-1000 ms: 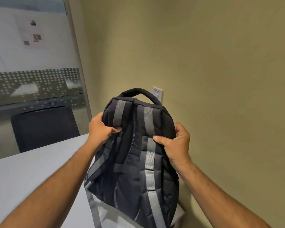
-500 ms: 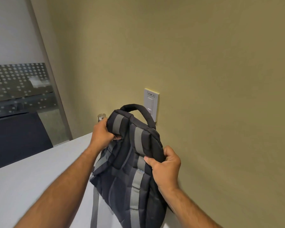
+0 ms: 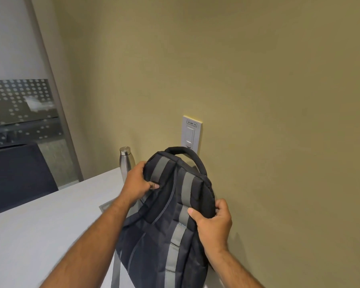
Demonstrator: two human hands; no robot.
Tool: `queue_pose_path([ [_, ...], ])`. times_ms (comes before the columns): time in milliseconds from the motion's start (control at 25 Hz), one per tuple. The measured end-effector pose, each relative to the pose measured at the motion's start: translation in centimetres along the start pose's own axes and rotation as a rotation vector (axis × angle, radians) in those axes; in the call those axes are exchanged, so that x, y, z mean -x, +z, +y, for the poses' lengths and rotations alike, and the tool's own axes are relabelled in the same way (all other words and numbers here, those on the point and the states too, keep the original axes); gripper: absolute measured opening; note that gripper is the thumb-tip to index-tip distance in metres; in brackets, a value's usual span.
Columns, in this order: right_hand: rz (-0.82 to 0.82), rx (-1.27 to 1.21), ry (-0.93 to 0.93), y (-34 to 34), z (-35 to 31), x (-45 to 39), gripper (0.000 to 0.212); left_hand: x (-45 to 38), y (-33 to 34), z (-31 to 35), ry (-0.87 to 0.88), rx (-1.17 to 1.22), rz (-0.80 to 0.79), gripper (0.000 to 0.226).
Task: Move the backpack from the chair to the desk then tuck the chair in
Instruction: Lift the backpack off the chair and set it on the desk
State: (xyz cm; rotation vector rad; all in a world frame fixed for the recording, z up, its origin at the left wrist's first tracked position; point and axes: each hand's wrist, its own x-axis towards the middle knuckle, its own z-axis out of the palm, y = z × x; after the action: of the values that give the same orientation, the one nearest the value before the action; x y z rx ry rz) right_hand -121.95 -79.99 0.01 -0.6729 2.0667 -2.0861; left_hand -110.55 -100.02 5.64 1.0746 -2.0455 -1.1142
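In the head view, the dark backpack (image 3: pixel 164 221) is standing between the two hands, with its strap side facing the camera and its carry handle on top. The left hand (image 3: pixel 136 182) is gripping the upper left corner of the backpack; its thumb is pressing on the front, beside a grey strap, and its fingers are going around the corner behind. The right hand (image 3: pixel 213 222) is gripping the upper right edge, lower than the left hand; its thumb is lying on a grey strap and its fingers are wrapping around the side. The backpack is leaning a little to the right, close to the wall (image 3: pixel 258 100). Its lower part is over the desk (image 3: pixel 40 225), but whether it is touching the desk I cannot tell. Just behind the left hand a steel bottle (image 3: pixel 125 161) is standing on the desk. Above the backpack handle a wall switch (image 3: pixel 191 133) is showing. Far to the left of the left hand, a dark chair (image 3: pixel 17 173) is standing behind the desk.
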Motion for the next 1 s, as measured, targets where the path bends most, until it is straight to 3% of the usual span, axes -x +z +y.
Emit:
queue_pose_path([
  [240,-0.105,0.131,-0.058,-1.3,-1.2,0.1,0.078,2.4,-0.9,0.4,0.085,-0.151,0.010,0.083],
  [520,-0.306,0.399,-0.272,-3.8,-2.5,0.1,0.097,9.0,-1.5,0.0,0.223,-0.528,0.130,0.070],
  [600,-0.331,0.523,-0.356,-5.0,-2.5,0.3,0.101,11.2,-1.2,0.0,0.255,-0.697,0.163,0.076],
  [840,-0.495,0.874,-0.696,-10.4,-2.7,2.6,0.112,20.6,1.7,1.1,0.137,-0.926,0.196,0.109],
  [1000,-0.590,0.954,-0.754,-14.6,-2.6,6.2,0.117,28.1,4.2,1.5,0.094,-1.011,0.219,0.110],
])
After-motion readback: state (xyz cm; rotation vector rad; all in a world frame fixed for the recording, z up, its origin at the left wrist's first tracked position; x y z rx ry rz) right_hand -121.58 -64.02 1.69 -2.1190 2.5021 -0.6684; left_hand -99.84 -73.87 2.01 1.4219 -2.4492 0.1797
